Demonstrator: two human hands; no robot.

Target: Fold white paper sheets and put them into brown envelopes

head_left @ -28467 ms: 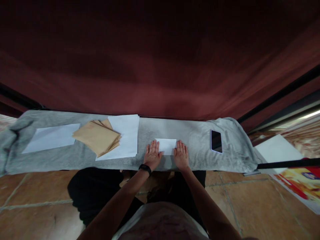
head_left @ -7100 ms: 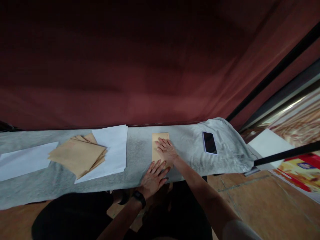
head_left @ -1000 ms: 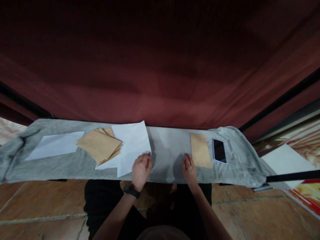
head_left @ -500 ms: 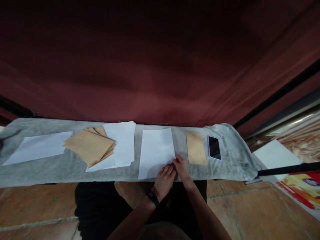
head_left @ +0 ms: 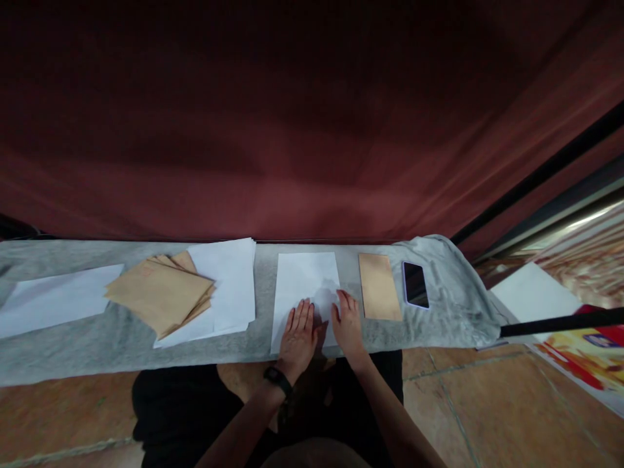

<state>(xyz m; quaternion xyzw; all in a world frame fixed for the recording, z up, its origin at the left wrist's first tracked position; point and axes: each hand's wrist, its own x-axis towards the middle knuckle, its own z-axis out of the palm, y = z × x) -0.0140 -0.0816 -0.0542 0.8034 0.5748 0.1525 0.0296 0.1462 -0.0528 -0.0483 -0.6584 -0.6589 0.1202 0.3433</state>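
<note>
I see my left hand (head_left: pixel 298 338) flat on 1 sheet (head_left: pixel 306 276), fingers released; my right hand (head_left: pixel 348 326) is at its right edge, grip unclear. The sheet lies on the desk (head_left: pixel 266 292), between paper stack (head_left: pixel 231 283) and envelope (head_left: pixel 380 287).

The long, narrow worktop (head_left: pixel 264 292) is stretching from side to side under a soft grey plush cloth (head_left: pixel 453 299) that's bunching at the far right corner. Towards the left end, a long white paper sheet (head_left: pixel 53 299) is lying at a slant. Next along, fanned tan paper envelopes (head_left: pixel 160 292) are overlapping its end and covering part of a loose white paper pile (head_left: pixel 231 279) near the far edge. Mid-worktop now, a rectangular white sheet (head_left: pixel 305 276) is spreading flat, almost reaching the near edge! Then a single tan rectangular envelope (head_left: pixel 380 287) is resting flat, and just beside it, towards the right end, a dark-screened, pale-purple-rimmed phone (head_left: pixel 415 285) is lying face up.
</note>
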